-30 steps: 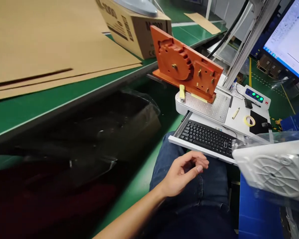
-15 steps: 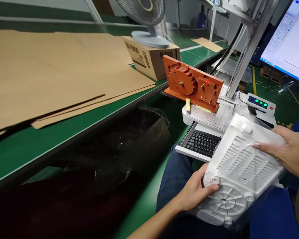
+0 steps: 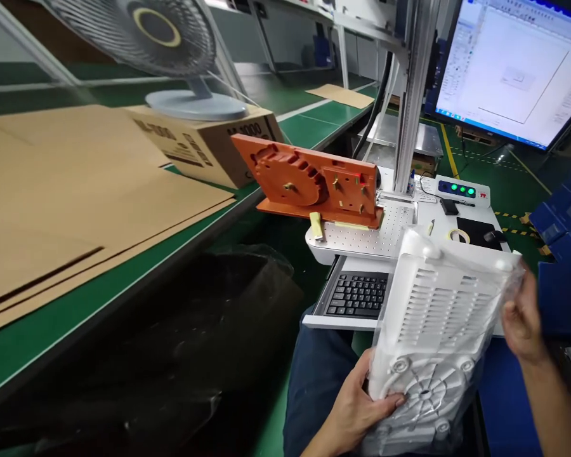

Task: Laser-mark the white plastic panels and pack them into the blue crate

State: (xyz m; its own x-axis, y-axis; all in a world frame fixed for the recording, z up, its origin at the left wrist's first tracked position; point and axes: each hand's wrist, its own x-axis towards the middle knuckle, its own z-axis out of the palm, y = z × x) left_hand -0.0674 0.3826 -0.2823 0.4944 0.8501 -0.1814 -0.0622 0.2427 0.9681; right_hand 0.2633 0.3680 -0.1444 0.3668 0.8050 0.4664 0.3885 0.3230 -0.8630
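A white plastic housing with rows of vent slots and a round ribbed pattern is wrapped in a clear plastic bag. It is held upright and slightly tilted above my lap. My left hand grips its lower left edge, thumb on the front and fingers behind, partly hidden. At the upper right edge, my right hand has curled fingers closed on the bag's side; the fingertips are partly hidden. Behind the housing, a keyboard lies in a pulled-out drawer.
An orange fixture stands on a perforated white plate. A monitor is at the upper right. To the left are cardboard sheets, a carton with a fan, and a dark plastic-lined container.
The view has turned right, showing more of the monitor. The housing has become more upright. My right hand has shifted from across its top front to its right edge; my left hand keeps its grip.
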